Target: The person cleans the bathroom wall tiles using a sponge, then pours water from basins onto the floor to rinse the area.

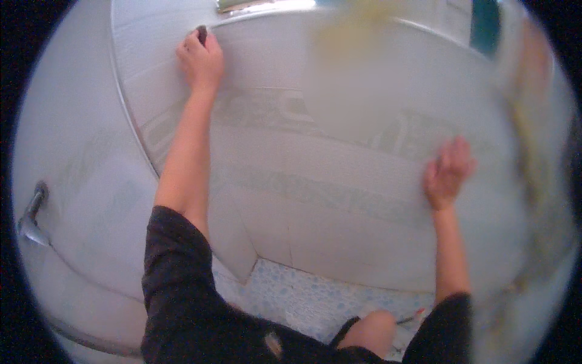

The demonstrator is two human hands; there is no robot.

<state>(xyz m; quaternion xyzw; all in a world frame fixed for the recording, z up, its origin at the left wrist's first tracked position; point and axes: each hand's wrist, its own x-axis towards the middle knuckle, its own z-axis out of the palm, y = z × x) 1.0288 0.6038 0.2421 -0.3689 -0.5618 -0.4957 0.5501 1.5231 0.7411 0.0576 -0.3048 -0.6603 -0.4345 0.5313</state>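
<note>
High on the left, my left hand [203, 64] is closed around a small dark object [202, 34]. Its kind I cannot make out, as the fingers cover most of it. The hand is up against the pale tiled wall [260, 148], near the corner and just below a ledge. Over on the right, my right hand [450, 173] has its fingers stretched out and appears to rest on the same wall, with nothing seen in it.
A chrome shower head [33, 230] is mounted on the left wall, its hose trailing down. Below lies a blue-and-white patterned floor [291, 294]. A blurred smear hides part of the upper wall. My bare knee [373, 330] shows at the bottom.
</note>
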